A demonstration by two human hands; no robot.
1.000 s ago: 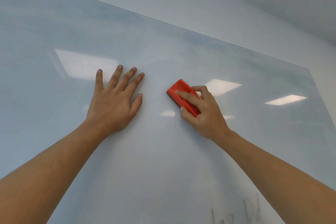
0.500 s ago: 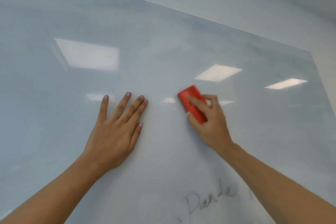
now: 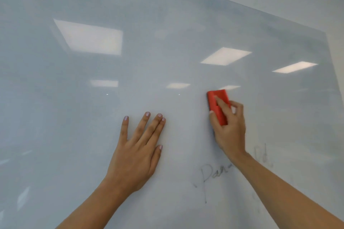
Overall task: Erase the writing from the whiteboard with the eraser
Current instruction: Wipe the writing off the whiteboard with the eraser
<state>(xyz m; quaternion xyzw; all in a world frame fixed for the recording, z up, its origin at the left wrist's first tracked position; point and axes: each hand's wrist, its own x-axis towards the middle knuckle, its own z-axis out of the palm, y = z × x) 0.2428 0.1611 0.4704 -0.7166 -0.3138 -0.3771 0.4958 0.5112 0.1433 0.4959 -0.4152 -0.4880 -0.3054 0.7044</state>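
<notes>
Turned more upright than before, the red eraser [image 3: 218, 106] is gripped between the thumb and fingers of the right hand [image 3: 229, 130] and pressed to the whiteboard [image 3: 74, 117]. Nearer, the forearm [image 3: 279, 189] partly hides faint writing [image 3: 212, 174]. Left of it, the left hand [image 3: 137, 152] lies flat, fingers straight.

Red eraser [image 3: 217, 107]; pale grey-blue whiteboard [image 3: 167, 33]; faint grey writing [image 3: 214, 173].
</notes>
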